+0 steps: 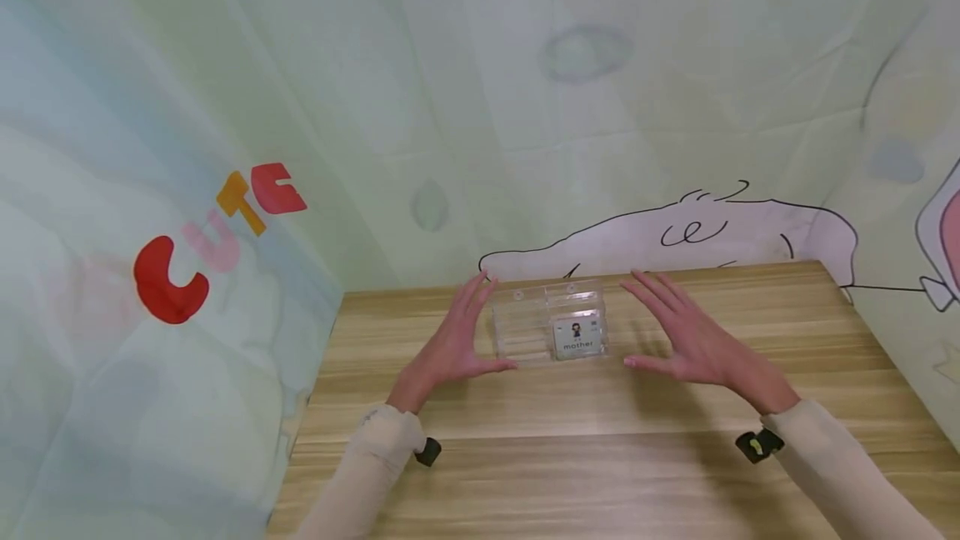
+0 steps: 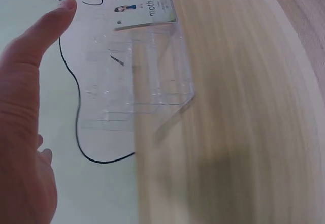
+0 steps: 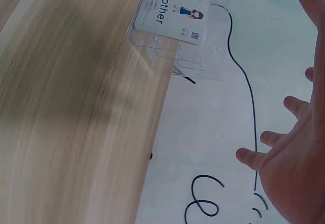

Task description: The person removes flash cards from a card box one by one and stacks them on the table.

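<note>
A clear plastic card holder (image 1: 522,327) with tiered compartments stands on the table, toward its back edge. In its front right compartment sits a white flashcard (image 1: 577,337) printed "mother" with a small figure; the same card (image 3: 175,14) shows in the right wrist view. My left hand (image 1: 456,340) is spread at the holder's left side, thumb and fingers apart, holding nothing. On the other side my right hand (image 1: 693,340) is likewise spread, with a gap between it and the holder. The holder's left compartments (image 2: 152,76) show bare clear plastic.
The wood-grain table (image 1: 540,473) reaches back to a pale printed curtain (image 1: 465,107) behind and at both sides. Colourful "CUTE" letters (image 1: 172,280) are on the left curtain. A dark strap piece (image 1: 759,445) sits at the right wrist, another (image 1: 428,452) at the left.
</note>
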Available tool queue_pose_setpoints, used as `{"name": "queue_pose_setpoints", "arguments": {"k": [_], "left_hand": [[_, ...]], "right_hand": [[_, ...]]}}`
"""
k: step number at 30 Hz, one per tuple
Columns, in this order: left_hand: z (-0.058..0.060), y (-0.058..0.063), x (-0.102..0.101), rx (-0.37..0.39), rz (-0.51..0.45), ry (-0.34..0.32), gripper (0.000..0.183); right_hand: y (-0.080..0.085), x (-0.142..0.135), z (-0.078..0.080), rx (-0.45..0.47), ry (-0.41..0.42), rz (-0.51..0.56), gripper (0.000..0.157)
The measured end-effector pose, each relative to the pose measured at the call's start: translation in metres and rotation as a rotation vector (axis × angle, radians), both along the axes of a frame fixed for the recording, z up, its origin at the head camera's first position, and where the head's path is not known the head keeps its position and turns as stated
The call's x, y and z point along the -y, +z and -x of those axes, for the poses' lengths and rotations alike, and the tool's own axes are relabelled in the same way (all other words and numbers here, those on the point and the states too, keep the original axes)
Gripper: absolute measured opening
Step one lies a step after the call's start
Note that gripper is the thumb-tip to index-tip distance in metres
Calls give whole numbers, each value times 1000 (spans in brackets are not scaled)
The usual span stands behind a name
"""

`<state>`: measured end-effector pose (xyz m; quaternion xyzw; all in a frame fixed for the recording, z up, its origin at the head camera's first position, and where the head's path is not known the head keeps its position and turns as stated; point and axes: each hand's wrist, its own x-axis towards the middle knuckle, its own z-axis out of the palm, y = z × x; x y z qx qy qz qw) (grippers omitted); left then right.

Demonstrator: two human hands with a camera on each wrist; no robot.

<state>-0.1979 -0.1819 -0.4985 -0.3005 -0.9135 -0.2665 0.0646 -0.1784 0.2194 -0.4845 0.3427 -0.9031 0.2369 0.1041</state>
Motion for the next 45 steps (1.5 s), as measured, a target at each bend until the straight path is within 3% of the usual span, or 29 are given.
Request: {"name": "queue_pose_setpoints", "arguments": {"k": [4, 10, 18, 24, 35, 45], "left_hand": [[6, -19, -1, 23, -118, 28, 134], [14, -48, -7, 89, -252, 96, 136], [14, -75, -16, 241, -340, 208, 135], [11, -89, -19, 350, -405, 229, 137], [14, -105, -20, 386, -447, 202, 145], [22, -107, -20, 411, -398, 186, 141]], "right_hand": [[-7, 2, 4, 81, -18, 92, 106], [-21, 8, 10, 123, -26, 187, 101], [-38, 14, 11, 240, -58, 291, 95], [-51, 18, 9, 322, -75, 347, 91], [-72, 29, 7, 385, -85, 420, 78], [-89, 37, 11, 413, -65, 490, 58]]}}
